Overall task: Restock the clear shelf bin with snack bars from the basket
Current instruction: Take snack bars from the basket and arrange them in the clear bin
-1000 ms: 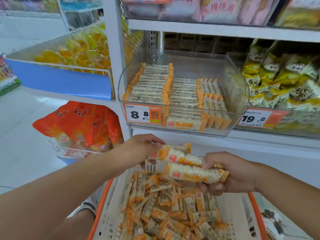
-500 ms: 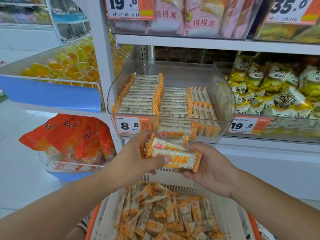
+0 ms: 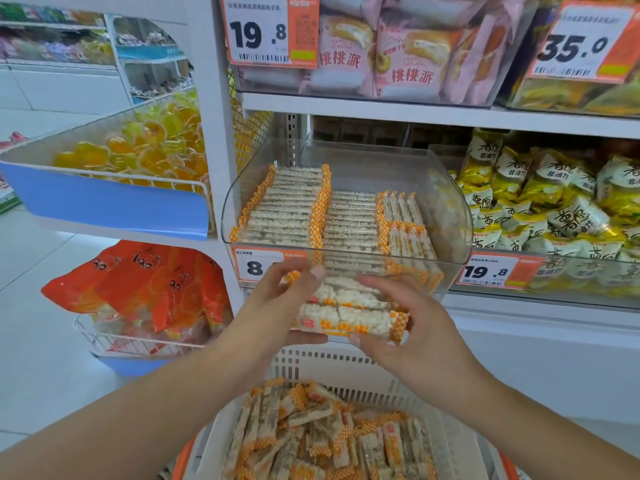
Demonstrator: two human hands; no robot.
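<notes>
1. I saw the left hand gripping one end of a small stack of snack bars, thumb on top and fingers curled underneath.
2. The right hand held the opposite end of the same stack, fingers wrapped over the far side and thumb pressed against the near edge.
3. The stack lay flat between the two hands, its orange-checked wrapper ends showing beside the right thumb.
4. Just above and beyond both hands stood the clear shelf bin; the stack sat right in front of its lower front wall, though I could not tell whether they touched.
5. Inside that bin, rows of stocked bars filled the side above the left hand, with more bars standing on edge above the right hand.
6. Below both wrists was the basket, white with slotted walls, holding a loose heap of bars.
7. A price tag on the bin front was partly covered by the left fingers.
8. Out past the left forearm hung orange packets in a wire rack.
</notes>
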